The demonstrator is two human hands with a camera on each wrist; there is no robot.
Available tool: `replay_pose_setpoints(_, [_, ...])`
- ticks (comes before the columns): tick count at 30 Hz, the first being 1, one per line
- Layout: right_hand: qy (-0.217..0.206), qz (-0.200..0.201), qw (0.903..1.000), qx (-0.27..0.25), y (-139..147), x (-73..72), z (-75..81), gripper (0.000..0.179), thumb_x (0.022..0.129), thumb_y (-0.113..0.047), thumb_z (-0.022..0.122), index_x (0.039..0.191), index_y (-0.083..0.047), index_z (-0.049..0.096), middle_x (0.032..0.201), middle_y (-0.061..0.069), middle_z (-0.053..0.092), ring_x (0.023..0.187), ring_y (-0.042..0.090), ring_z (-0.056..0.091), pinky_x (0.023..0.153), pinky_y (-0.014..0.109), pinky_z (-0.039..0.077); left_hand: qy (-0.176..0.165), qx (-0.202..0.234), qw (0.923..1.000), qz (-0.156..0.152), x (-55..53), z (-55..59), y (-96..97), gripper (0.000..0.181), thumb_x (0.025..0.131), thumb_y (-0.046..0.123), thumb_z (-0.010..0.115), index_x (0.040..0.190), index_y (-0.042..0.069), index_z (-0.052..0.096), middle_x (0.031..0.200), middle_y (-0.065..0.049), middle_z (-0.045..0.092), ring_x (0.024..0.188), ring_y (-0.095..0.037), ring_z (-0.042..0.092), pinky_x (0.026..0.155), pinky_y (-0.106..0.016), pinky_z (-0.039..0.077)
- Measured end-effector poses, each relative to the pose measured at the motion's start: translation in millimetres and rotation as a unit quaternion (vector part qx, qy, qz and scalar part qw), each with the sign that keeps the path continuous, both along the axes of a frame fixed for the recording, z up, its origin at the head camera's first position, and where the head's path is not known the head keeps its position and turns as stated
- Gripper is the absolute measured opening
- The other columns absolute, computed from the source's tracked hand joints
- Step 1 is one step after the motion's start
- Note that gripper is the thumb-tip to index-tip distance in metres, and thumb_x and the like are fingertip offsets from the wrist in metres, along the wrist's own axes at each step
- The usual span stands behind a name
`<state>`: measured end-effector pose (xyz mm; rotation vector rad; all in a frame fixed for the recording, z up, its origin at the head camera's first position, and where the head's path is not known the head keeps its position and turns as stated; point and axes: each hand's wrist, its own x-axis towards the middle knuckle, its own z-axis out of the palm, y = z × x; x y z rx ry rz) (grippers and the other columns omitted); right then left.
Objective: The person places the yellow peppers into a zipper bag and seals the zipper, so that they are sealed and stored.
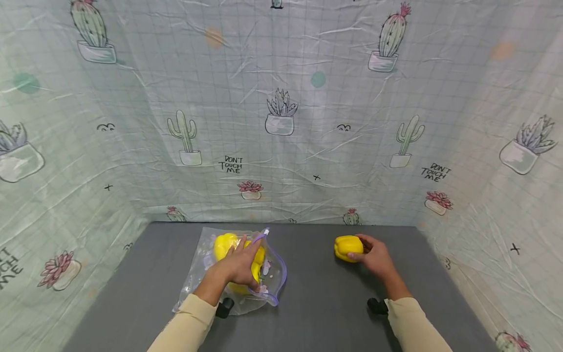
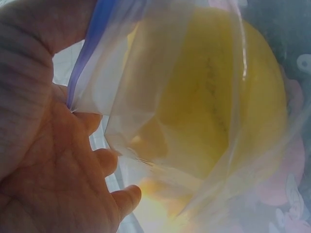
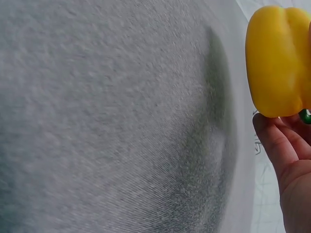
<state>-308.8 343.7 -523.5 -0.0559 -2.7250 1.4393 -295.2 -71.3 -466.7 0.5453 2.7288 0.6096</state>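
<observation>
On the left of the table, a clear zip bag (image 1: 189, 288) with a purple zip edge lies with its mouth facing right. Yellow bell peppers (image 1: 225, 242) show inside it. My left hand (image 1: 235, 264) is spread over the bag at its mouth, thumb and fingers apart. In the left wrist view, the purple zip strip (image 2: 92, 53) runs between thumb and index finger, and film covers a large yellow pepper (image 2: 209, 97). On the right, my right hand (image 1: 376, 256) grips another yellow bell pepper (image 1: 347, 248) from its right side; its green stem (image 3: 305, 116) shows beside the fingers.
A dark grey table (image 1: 316, 303) lies under both hands. Pale sheeting (image 1: 316, 146) printed with cacti hangs behind it and along both sides. Black wrist cameras (image 1: 225, 308) are worn at both cuffs.
</observation>
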Motion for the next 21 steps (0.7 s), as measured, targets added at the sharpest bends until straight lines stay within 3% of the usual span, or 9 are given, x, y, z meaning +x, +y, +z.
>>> replay_pose_setpoints(21, [0.022,0.019,0.9991,-0.031,-23.3,23.2,-3.0,0.071,0.089,-0.017,0.083,0.148,0.006,0.052,0.145,0.029,0.060,0.130,0.043,0.063,0.108,0.053,0.054,0.007,0.006,1.0000,0.001,1.3,-2.5,-2.3,0.132,0.063,0.026,0.100,0.166,0.008,0.020,0.171,-0.015,0.031,0.163,-0.045,0.006,0.127,-0.071,0.008])
